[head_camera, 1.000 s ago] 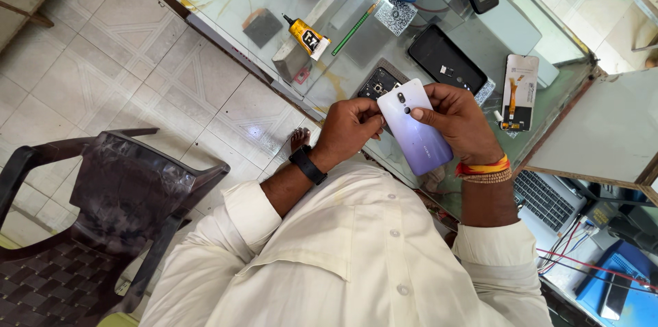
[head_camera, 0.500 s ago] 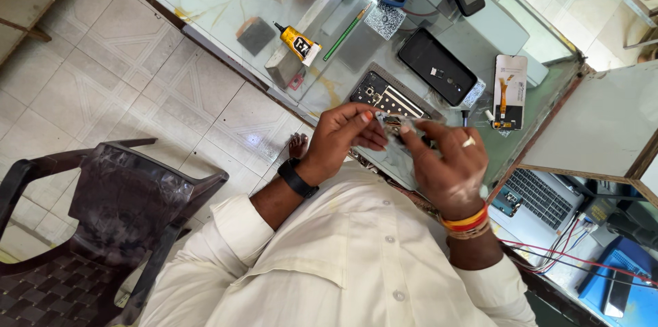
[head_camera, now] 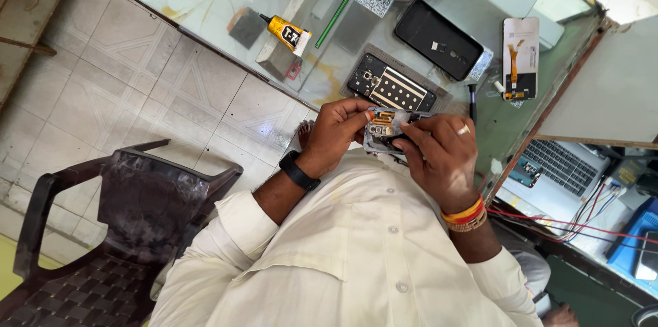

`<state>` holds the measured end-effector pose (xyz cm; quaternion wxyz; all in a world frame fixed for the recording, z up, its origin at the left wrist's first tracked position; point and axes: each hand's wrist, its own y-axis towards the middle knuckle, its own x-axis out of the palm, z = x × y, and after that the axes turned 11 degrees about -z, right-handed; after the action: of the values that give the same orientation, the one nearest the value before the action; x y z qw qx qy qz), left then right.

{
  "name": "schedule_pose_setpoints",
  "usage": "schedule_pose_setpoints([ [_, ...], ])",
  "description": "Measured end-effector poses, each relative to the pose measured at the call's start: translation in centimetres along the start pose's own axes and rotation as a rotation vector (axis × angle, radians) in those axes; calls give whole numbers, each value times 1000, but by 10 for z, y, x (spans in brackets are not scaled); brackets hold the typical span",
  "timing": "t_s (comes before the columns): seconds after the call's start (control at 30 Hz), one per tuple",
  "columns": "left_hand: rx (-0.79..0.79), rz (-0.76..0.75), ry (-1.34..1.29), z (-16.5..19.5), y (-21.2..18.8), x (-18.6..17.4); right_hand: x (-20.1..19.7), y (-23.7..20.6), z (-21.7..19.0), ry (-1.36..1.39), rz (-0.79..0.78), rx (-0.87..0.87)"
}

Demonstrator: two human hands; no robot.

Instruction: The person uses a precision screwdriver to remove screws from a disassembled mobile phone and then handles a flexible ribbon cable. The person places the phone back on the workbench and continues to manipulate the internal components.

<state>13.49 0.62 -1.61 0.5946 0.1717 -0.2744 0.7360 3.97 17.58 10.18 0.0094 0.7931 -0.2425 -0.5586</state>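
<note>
1. In the middle of the frame I see the opened smartphone body with bare circuit parts and an orange flex strip (head_camera: 387, 129). It is held above the near edge of the glass counter top (head_camera: 205, 5), between both hands.
2. The left hand (head_camera: 337, 131) is at the left end of the phone; its fingers are curled and grip that end, the thumb lying on the upper face. A black wrist band (head_camera: 299, 171) is on this arm.
3. The right hand (head_camera: 439, 152) covers the right part of the phone; its fingers are closed around it and press on the inner side. It has a ring on one finger and orange and yellow bangles (head_camera: 465, 214) at the wrist.
4. Just above the hands, on the counter, lies a black phone frame with pale stripes (head_camera: 391, 86) on a grey mat.
5. Further up and right lies a black flat phone screen (head_camera: 439, 39), and right of it a white display panel with orange flex cable (head_camera: 521, 58).
6. In the upper middle I see a yellow and black glue tube (head_camera: 288, 32) and a thin green stick (head_camera: 337, 13).
7. At the lower left stands a dark plastic chair (head_camera: 116, 224) on the tiled floor.
8. At the right edge there is a grey laptop keyboard (head_camera: 558, 166) with red wires near it.
</note>
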Motion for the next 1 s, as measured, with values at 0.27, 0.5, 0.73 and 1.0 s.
schedule_pose_setpoints([
  [0.27, 9, -28, 59, 0, 5, -3, 15, 9, 0, 28, -19, 63],
  [0.5, 82, -62, 191, -3, 10, -7, 24, 16, 9, 183, -66, 170],
  [0.73, 141, 7, 449, 6, 12, -4, 29, 24, 13, 272, -53, 151],
  [1.0, 109, 91, 586, 18, 10, 1, 34, 26, 21, 430, -142, 256],
])
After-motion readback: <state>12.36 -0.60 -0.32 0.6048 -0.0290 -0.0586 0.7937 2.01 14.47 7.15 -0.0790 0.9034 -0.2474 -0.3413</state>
